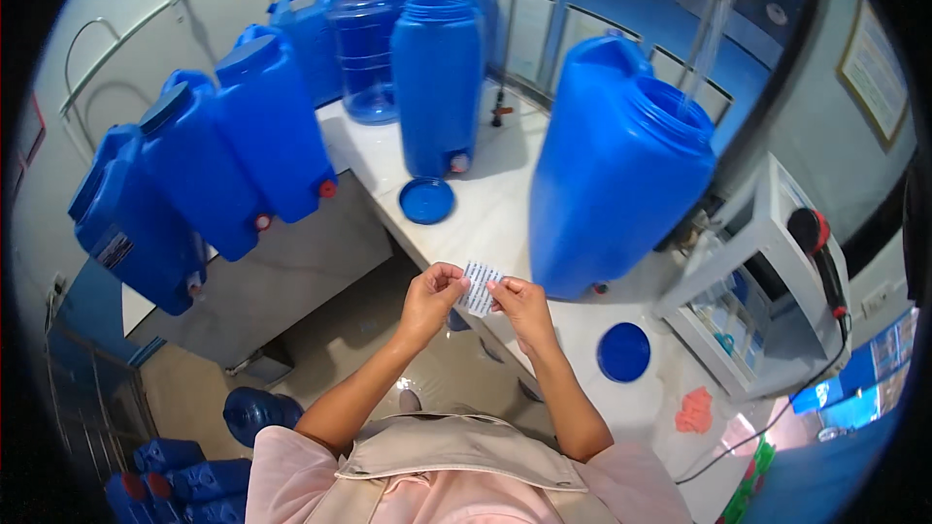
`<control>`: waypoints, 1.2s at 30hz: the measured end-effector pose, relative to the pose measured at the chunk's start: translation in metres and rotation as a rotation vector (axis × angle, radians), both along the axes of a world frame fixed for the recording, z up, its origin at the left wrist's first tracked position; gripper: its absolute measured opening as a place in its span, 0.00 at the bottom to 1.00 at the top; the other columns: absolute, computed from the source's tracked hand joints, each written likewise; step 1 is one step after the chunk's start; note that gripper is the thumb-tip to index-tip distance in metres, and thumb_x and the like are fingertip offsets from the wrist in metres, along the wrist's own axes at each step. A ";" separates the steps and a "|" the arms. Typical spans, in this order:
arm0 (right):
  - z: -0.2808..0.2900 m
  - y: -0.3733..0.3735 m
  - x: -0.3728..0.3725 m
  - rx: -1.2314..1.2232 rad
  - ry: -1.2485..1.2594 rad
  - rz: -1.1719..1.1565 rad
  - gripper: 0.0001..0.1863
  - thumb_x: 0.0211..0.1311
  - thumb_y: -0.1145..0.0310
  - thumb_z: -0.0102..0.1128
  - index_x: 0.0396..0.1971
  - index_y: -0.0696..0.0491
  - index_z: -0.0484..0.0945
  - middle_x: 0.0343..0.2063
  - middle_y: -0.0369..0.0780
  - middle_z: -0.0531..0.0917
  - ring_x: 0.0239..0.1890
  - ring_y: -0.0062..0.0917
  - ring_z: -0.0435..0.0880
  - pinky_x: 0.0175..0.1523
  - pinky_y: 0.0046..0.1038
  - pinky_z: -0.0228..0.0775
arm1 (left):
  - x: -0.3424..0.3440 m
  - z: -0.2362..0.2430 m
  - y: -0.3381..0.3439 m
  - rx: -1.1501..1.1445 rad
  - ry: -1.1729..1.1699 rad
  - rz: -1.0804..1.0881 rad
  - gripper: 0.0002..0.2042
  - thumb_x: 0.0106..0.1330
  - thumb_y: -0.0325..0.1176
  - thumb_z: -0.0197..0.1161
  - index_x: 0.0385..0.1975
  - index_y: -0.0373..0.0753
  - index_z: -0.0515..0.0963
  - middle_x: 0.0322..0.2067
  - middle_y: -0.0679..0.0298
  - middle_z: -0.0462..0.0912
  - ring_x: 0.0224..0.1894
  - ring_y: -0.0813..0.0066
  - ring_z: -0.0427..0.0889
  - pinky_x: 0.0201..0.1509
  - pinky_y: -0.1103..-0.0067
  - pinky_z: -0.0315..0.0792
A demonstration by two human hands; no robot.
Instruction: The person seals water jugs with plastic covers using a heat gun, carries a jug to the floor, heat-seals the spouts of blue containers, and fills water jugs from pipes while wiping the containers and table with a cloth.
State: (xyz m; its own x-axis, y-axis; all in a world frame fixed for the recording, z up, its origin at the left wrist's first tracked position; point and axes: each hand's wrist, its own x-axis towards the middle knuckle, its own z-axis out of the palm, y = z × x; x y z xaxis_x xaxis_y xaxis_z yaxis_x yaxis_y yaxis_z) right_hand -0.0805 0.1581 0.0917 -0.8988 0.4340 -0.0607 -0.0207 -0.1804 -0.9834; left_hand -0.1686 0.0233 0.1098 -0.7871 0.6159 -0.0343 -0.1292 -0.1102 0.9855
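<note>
- Over the edge of the counter (505,160) in the head view, two hands meet at a small white sheet (480,288), and all the action is right there!
- Left hand (430,303): fingers curled, thumb and fingertips pinched closed on the sheet's left edge.
- Right hand (524,311): same story on the opposite edge, thumb lying on the printed face, grip closed.
- How far along? Sheet up and in hand, looking whole; no piece of it shows elsewhere, so I'd call this early days.
- Two caps are already off: one cap (427,201) beside the middle jug (437,87), the other cap (623,352) near the big jug (616,175). Both mouths gape, neither closed up yet.
- Something clear drops to the big jug's mouth; hose or water, can't tell, nor how full it is.
- Over left, three jugs (204,155) have their caps on.
- Now the textures! Thin, flat sheet with rows of dark print; opaque blue plastic on the jugs, boxy with rounded shoulders and threaded necks; round, shallow-rimmed caps; smooth, pale, faintly veined counter; crumpled, soft pink cloth (693,409).
</note>
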 end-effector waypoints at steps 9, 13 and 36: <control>0.008 -0.085 -0.105 0.076 0.116 0.009 0.07 0.56 0.71 0.58 0.24 0.59 0.78 0.19 0.30 0.76 0.22 0.10 0.69 0.28 0.15 0.59 | -0.092 -0.015 -0.089 -0.085 0.058 0.149 0.06 0.58 0.30 0.62 0.26 0.34 0.75 0.22 0.70 0.76 0.25 0.88 0.70 0.29 0.88 0.64; 0.001 -0.104 -0.134 0.468 -0.084 0.073 0.08 0.55 0.70 0.58 0.25 0.60 0.79 0.17 0.31 0.76 0.20 0.10 0.67 0.25 0.16 0.59 | -0.134 -0.026 -0.131 -0.073 0.040 0.135 0.04 0.56 0.28 0.62 0.24 0.36 0.75 0.23 0.70 0.76 0.28 0.86 0.72 0.33 0.87 0.64; -0.078 -0.140 -0.188 0.024 -0.257 0.369 0.19 0.61 0.63 0.52 0.46 0.60 0.73 0.32 0.35 0.80 0.30 0.14 0.74 0.38 0.16 0.67 | -0.281 -0.094 -0.115 -0.642 0.909 0.635 0.11 0.58 0.29 0.56 0.41 0.38 0.75 0.42 0.48 0.72 0.38 0.48 0.76 0.40 0.63 0.71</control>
